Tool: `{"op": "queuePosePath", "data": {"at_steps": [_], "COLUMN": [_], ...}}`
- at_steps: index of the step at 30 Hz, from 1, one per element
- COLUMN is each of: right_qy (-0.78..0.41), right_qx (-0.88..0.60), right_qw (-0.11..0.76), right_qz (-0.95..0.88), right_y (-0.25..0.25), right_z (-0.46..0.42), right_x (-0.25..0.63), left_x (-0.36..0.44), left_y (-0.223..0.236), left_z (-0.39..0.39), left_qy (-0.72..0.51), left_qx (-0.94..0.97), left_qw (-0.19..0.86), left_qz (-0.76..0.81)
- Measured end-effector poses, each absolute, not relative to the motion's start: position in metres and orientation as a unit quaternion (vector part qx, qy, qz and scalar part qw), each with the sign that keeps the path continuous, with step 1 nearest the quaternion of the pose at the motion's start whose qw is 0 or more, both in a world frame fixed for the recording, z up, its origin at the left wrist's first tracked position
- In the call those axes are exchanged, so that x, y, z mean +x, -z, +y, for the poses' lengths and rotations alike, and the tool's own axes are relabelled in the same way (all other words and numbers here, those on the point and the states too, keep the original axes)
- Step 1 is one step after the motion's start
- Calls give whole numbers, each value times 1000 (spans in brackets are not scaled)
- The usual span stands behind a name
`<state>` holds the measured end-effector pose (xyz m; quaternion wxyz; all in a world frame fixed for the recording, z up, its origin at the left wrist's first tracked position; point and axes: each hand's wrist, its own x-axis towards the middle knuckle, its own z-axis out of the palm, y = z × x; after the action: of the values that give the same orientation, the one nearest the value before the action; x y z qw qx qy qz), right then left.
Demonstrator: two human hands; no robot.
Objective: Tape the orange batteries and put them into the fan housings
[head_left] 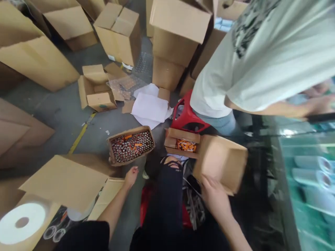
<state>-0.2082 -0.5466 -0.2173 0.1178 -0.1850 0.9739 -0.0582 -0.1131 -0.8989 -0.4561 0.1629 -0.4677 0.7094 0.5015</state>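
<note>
My right hand (213, 193) grips the near edge of an open cardboard box (234, 170), which is tilted toward me at the right of my knee. Just below another box (131, 161), my left hand (131, 177) has its fingers curled together; whether anything is in them cannot be made out. That box is packed with small cylinders that look like batteries (131, 149), ends up, with a few orange ones lying on top. A smaller carton (180, 134) beyond my knee holds loose orange and white battery-like pieces (186, 145).
A co-worker in a pale shirt (251, 69) is at the right by a red stool (187, 115). Several cartons (117, 35) stand at the back. White paper (149, 108) lies on the floor. A white roll (22, 223) is at lower left, clear-film rolls (314, 170) at right.
</note>
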Motion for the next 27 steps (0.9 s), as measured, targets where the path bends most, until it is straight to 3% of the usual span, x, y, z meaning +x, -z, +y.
{"op": "queuePosePath", "data": {"at_steps": [1,4,8,10,13,16,19,22,27], "right_qy": [3,-21,-31,-7,200,392,412,376,331], "right_qx": [-216,-246,-227,-204,-216,-303,-354,-307,-206], "right_qw": [214,296,339,309,217,257,383,473,494], "right_qz": [953,923,913,929,931,830,747,735,777], "right_y": [244,347,476,516,547,562,585,621,683], "right_z": [-574,-653,-709,-719,-745,-796,-857,-904,-950], "right_x": [-249,-352,-405,-400,-377,-359,-360,-370,-372], "left_x": [-119,-140,-182,-202,-221,-226,-231,-248,-289], "left_y": [463,489,546,584,638,679,704,718,730], "left_z": [-909,-942,-994,-1017,-1038,-1042,-1037,-1031,-1023], "left_qy": [-497,-465,-398,-356,-280,-221,-189,-175,-168], "left_qx": [-471,-487,-515,-539,-589,-619,-629,-658,-715], "left_qw": [149,92,42,33,27,29,34,27,10], "left_qz": [714,733,758,763,758,753,753,732,678]}}
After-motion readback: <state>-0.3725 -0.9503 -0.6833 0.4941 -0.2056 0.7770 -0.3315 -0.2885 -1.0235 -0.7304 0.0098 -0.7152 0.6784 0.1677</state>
